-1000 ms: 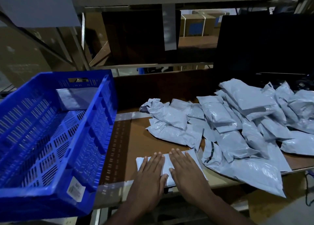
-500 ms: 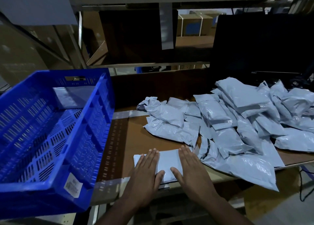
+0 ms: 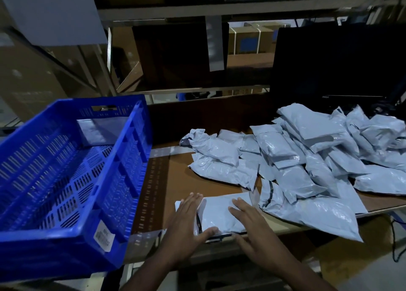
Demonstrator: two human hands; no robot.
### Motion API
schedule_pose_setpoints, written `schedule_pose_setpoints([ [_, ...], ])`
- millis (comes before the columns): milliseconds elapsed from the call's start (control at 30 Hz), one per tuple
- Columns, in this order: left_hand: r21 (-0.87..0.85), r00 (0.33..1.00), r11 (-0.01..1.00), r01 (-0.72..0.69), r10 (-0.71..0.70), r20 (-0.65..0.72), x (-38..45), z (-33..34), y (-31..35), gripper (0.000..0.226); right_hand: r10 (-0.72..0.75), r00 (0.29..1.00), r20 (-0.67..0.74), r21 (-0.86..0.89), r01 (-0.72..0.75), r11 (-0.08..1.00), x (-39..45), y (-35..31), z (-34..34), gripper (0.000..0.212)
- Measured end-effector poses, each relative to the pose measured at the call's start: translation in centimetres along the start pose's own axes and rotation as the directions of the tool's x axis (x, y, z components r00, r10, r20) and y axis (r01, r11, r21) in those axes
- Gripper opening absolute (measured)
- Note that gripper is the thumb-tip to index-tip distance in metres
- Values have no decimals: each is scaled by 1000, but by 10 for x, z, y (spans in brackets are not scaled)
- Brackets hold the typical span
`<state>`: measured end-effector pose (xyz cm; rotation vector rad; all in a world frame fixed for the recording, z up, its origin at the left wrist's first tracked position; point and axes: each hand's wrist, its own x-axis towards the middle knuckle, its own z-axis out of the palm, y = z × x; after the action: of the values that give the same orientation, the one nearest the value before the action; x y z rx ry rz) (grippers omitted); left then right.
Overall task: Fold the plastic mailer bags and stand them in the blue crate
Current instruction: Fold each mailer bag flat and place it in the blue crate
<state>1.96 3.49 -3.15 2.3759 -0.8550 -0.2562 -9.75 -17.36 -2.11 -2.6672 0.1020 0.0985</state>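
A grey plastic mailer bag [image 3: 216, 212] lies flat at the front edge of the brown table [image 3: 175, 180]. My left hand [image 3: 186, 220] presses on its left part with straight fingers, thumb along the near edge. My right hand [image 3: 250, 222] lies flat on its right part. The blue crate [image 3: 123, 180] stands tilted at the left, and one folded grey mailer [image 3: 98, 130] leans against its far wall. A heap of grey mailer bags [image 3: 307, 163] covers the right half of the table.
A dark monitor [image 3: 336, 62] stands behind the heap at the back right. Metal shelving [image 3: 215, 9] rises behind the table, with cardboard boxes [image 3: 248, 40] beyond. A white label [image 3: 104, 235] sticks to the crate's near corner. A cable [image 3: 395, 235] hangs at the right.
My hands have slid apart across the mailer, left hand to the left, right hand to the right, baring its middle. The view has shifted slightly.
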Motion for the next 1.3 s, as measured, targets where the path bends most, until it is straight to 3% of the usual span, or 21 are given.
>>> schedule_pose_setpoints([
  [100, 52, 998, 999, -12, 8, 65, -8, -11, 0, 110, -27, 994, -106, 34, 31, 999, 4, 8, -3, 57],
  [300, -83, 987, 989, -121, 111, -117, -8, -23, -3, 67, -24, 954, -300, 113, 60, 992, 8, 7, -16, 40],
  [400, -283, 949, 956, -77, -16, -314, 1, -35, 2, 60, 78, 913, -401, 238, 22, 971, 13, -2, -32, 41],
  [500, -445, 926, 895, -31, -142, -349, 15, -50, 14, 69, 160, 849, -503, 298, -3, 954, 24, -8, -49, 46],
  [667, -302, 911, 943, 140, -242, -334, 26, -39, 7, 90, 182, 844, -505, 185, -101, 978, 49, 2, -37, 47],
  [767, -183, 906, 965, 190, -244, -346, 22, -25, 5, 82, 122, 868, -481, 16, -130, 991, 55, 9, -20, 37],
  [867, 66, 895, 972, 224, -179, -409, 18, -19, 4, 73, 46, 862, -505, -145, -138, 980, 54, 9, -7, 26],
  [967, 190, 908, 969, 158, -67, -414, 19, -16, 4, 63, -76, 868, -490, -222, -40, 974, 54, 3, 0, 28],
  [1133, 286, 969, 958, -27, 96, -229, 30, 4, 9, 52, -245, 852, -463, -347, 80, 934, 74, -4, 16, 34],
  [1300, 408, 985, 909, -79, 133, -106, 19, 27, 0, 56, -242, 887, -392, -344, 103, 933, 63, -1, 41, 59],
])
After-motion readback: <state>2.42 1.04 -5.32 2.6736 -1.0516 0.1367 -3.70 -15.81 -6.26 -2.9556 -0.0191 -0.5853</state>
